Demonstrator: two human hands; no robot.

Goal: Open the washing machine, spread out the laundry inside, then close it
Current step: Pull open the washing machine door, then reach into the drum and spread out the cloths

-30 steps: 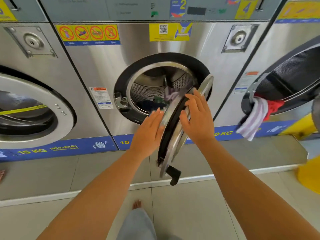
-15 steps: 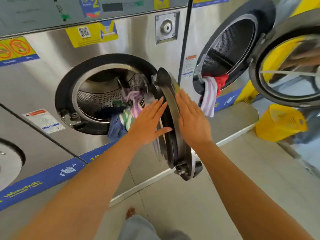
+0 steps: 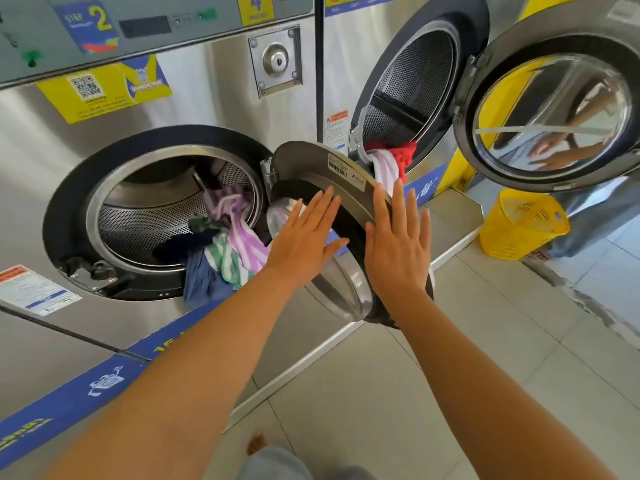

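A steel washing machine [image 3: 194, 98] stands in front of me with its round door [image 3: 343, 181] swung open to the right, edge-on to me. My left hand [image 3: 308, 237] lies flat on the door's inner glass side, fingers spread. My right hand [image 3: 398, 244] rests flat against the door's outer rim, fingers apart. Inside the drum [image 3: 149, 216] lies a heap of laundry [image 3: 228, 247]: purple-striped, green-striped and dark blue pieces, some hanging over the lower lip of the opening.
The machine to the right [image 3: 412, 81] also stands open, with red and striped cloth [image 3: 391, 161] hanging out and its door [image 3: 550, 98] swung wide. A yellow laundry basket [image 3: 519, 223] sits on the tiled floor. A raised step [image 3: 446, 209] runs under the machines.
The door has swung further open to the right with both hands on it, and my view has shifted right. More of the laundry in the drum now shows.
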